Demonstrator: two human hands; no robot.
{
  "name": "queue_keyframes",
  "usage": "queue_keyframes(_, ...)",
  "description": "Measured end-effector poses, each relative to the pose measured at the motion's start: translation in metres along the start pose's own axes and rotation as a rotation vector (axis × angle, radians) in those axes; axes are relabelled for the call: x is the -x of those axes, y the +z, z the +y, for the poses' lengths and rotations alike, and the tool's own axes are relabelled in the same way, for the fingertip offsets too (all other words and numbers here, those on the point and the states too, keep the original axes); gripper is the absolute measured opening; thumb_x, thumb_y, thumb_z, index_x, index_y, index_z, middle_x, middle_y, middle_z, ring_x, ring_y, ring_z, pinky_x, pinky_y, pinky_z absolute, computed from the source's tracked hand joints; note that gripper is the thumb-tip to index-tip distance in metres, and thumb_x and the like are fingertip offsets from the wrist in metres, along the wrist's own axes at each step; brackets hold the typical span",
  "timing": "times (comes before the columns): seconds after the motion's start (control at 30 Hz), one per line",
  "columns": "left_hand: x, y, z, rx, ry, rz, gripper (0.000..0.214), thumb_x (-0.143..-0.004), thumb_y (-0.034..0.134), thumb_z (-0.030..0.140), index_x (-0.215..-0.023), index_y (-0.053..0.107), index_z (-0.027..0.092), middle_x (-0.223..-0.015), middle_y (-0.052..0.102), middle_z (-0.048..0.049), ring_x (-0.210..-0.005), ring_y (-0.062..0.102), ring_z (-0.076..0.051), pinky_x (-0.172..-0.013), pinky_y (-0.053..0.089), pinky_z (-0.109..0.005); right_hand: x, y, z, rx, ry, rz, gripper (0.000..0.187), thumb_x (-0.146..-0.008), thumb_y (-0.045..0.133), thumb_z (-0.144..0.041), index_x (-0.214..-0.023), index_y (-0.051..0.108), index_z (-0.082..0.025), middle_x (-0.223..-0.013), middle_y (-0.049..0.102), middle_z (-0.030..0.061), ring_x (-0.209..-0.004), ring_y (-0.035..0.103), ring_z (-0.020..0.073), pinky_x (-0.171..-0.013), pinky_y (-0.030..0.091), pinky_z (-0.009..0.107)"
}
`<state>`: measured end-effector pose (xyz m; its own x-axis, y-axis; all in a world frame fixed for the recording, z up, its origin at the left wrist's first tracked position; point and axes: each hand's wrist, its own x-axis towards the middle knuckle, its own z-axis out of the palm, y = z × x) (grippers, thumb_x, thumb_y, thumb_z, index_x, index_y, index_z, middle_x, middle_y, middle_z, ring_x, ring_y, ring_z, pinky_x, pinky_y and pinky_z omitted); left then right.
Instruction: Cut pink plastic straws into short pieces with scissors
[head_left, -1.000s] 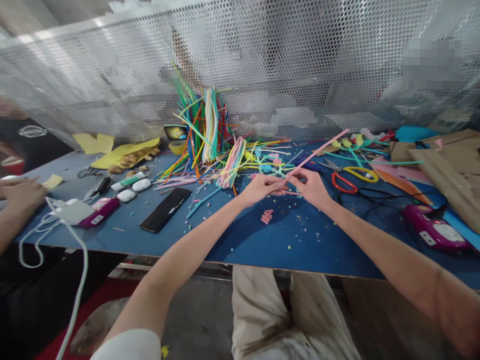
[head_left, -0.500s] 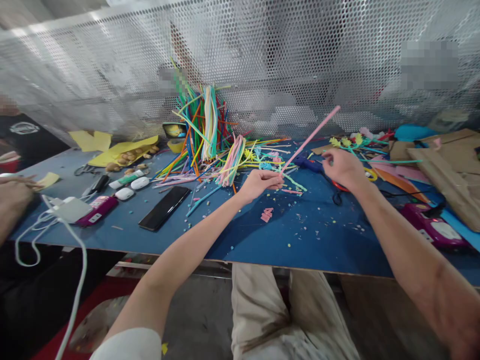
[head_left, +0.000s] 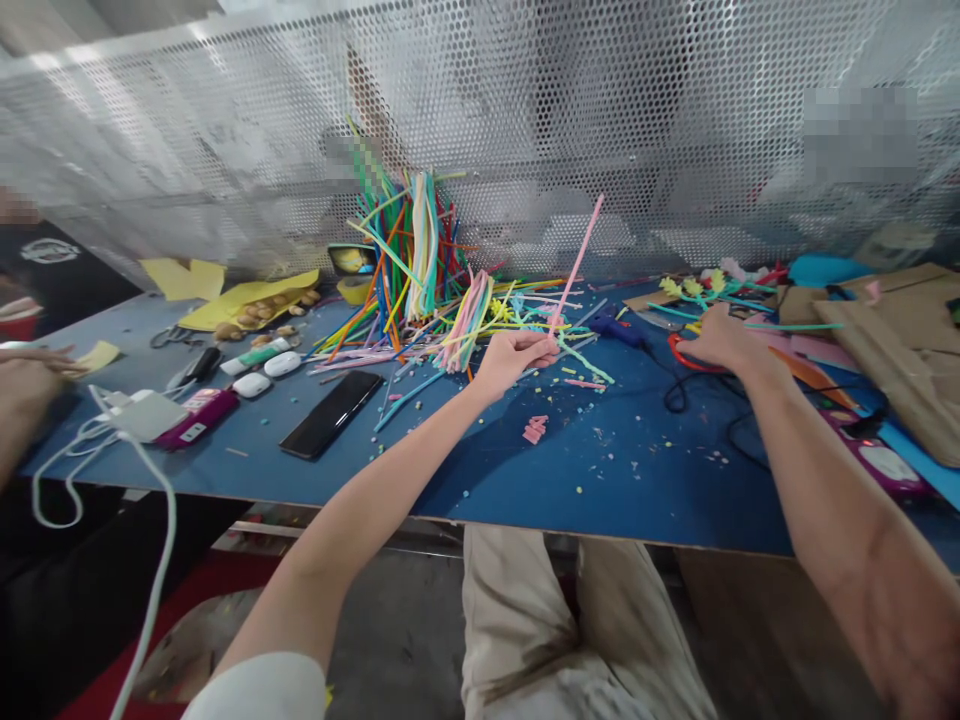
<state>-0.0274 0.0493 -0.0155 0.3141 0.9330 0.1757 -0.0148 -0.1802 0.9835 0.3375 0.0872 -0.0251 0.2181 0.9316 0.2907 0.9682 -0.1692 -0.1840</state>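
Blue tool (head_left: 619,329) btwn L/R hands (head_left: 517,360) (head_left: 721,338)

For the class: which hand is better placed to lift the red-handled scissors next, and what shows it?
Right, most likely. The right hand is at the red-handled scissors, though whether its grip is closed is hidden; the left hand is farther off, its grip taken by a pink pipe cleaner.

From my left hand (head_left: 520,362), I have low room over the bench (head_left: 517,490) at five to six o'clock, past a pink scrap pile (head_left: 535,430). My left forearm (head_left: 405,485) bars seven, a pipe-cleaner bundle (head_left: 424,250) ten to eleven, the raised pink pipe cleaner (head_left: 579,260) one, the glue gun (head_left: 619,330) two to three, my right hand (head_left: 724,340) three.
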Motion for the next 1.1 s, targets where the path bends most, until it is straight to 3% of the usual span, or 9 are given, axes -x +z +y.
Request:
queue_keyframes(0.1, -0.001, -0.001, 0.001, 0.012, 0.003, 0.029, 0.034, -0.077, 0.077, 0.041, -0.097, 0.076, 0.012, -0.094, 0.076, -0.0112, -0.075, 0.071, -0.013, -0.078, 0.059, -0.029, 0.004, -0.017, -0.005, -0.068, 0.009, 0.075, 0.071, -0.082, 0.068, -0.048, -0.122, 0.055, 0.009, -0.11, 0.061, 0.0332, -0.103, 0.063, 0.0296, -0.074, 0.036, 0.036)
queue_keyframes(0.17, -0.002, -0.002, 0.002, 0.025, 0.01, 0.055, 0.037, -0.076, 0.078, 0.041, -0.098, 0.075, 0.012, -0.094, 0.076, -0.0106, -0.074, 0.07, -0.013, -0.077, 0.058, -0.028, 0.007, -0.028, -0.011, -0.179, 0.034, 0.122, 0.064, -0.083, 0.064, -0.054, -0.115, 0.063, 0.002, -0.104, 0.065, 0.0273, -0.1, 0.064, 0.0277, -0.077, 0.038, 0.036)
queue_keyframes(0.27, -0.003, -0.003, 0.003, 0.057, 0.014, 0.101, 0.04, -0.074, 0.08, 0.043, -0.098, 0.075, 0.012, -0.092, 0.075, -0.0101, -0.072, 0.068, -0.012, -0.073, 0.057, -0.027, 0.01, -0.035, -0.024, -0.365, -0.007, 0.086, 0.054, -0.079, 0.067, -0.057, -0.098, 0.071, -0.007, -0.091, 0.07, 0.0193, -0.087, 0.065, 0.0246, -0.076, 0.042, 0.035)
queue_keyframes(0.33, -0.003, -0.004, 0.005, 0.089, 0.021, 0.119, 0.04, -0.073, 0.08, 0.044, -0.096, 0.075, 0.012, -0.09, 0.075, -0.0096, -0.07, 0.067, -0.011, -0.071, 0.056, -0.026, 0.015, -0.035, -0.036, -0.534, -0.132, -0.008, 0.047, -0.076, 0.071, -0.055, -0.093, 0.07, -0.011, -0.09, 0.071, 0.0153, -0.082, 0.064, 0.0225, -0.075, 0.044, 0.034)
queue_keyframes(0.47, -0.002, -0.006, 0.01, 0.15, 0.052, 0.12, 0.037, -0.073, 0.08, 0.045, -0.093, 0.076, 0.014, -0.087, 0.074, -0.0075, -0.066, 0.064, -0.01, -0.068, 0.053, -0.024, 0.031, -0.03, -0.06, -0.833, -0.408, -0.363, 0.043, -0.075, 0.072, -0.057, -0.09, 0.061, -0.019, -0.086, 0.067, 0.0047, -0.075, 0.06, 0.0186, -0.072, 0.047, 0.031)
queue_keyframes(0.6, 0.0, -0.006, 0.015, 0.123, 0.066, 0.124, 0.037, -0.073, 0.079, 0.047, -0.092, 0.076, 0.017, -0.085, 0.074, -0.0056, -0.064, 0.062, -0.01, -0.065, 0.051, -0.025, 0.051, -0.028, -0.082, -0.759, -0.533, -0.508, 0.041, -0.077, 0.069, -0.057, -0.09, 0.054, -0.022, -0.081, 0.06, 0.0005, -0.071, 0.054, 0.0173, -0.067, 0.046, 0.03)
queue_keyframes(0.8, 0.002, -0.005, 0.019, -0.051, 0.105, 0.08, 0.036, -0.076, 0.076, 0.048, -0.09, 0.077, 0.015, -0.082, 0.074, -0.0061, -0.063, 0.058, -0.01, -0.06, 0.045, -0.023, 0.07, -0.025, -0.101, -0.699, -0.566, -0.6, 0.037, -0.084, 0.062, -0.054, -0.097, 0.05, -0.021, -0.087, 0.06, 0.001, -0.075, 0.055, 0.0177, -0.07, 0.045, 0.031)
queue_keyframes(0.97, 0.005, -0.004, 0.02, -0.152, 0.15, -0.015, 0.031, -0.077, 0.076, 0.043, -0.087, 0.077, 0.013, -0.082, 0.075, -0.0068, -0.072, 0.065, -0.012, -0.071, 0.049, -0.024, 0.077, -0.023, -0.106, -0.761, -0.612, -0.72, 0.038, -0.085, 0.062, -0.054, -0.098, 0.05, -0.021, -0.093, 0.063, 0.0025, -0.079, 0.056, 0.0185, -0.072, 0.045, 0.031)
queue_keyframes(1.1, 0.006, -0.004, 0.021, -0.179, 0.138, -0.019, 0.031, -0.075, 0.077, 0.042, -0.086, 0.076, 0.013, -0.081, 0.075, -0.0066, -0.076, 0.068, -0.015, -0.076, 0.051, -0.027, 0.08, -0.023, -0.108, -0.808, -0.632, -0.742, 0.039, -0.085, 0.061, -0.057, -0.096, 0.049, -0.021, -0.09, 0.061, 0.0018, -0.08, 0.056, 0.019, -0.074, 0.047, 0.032)
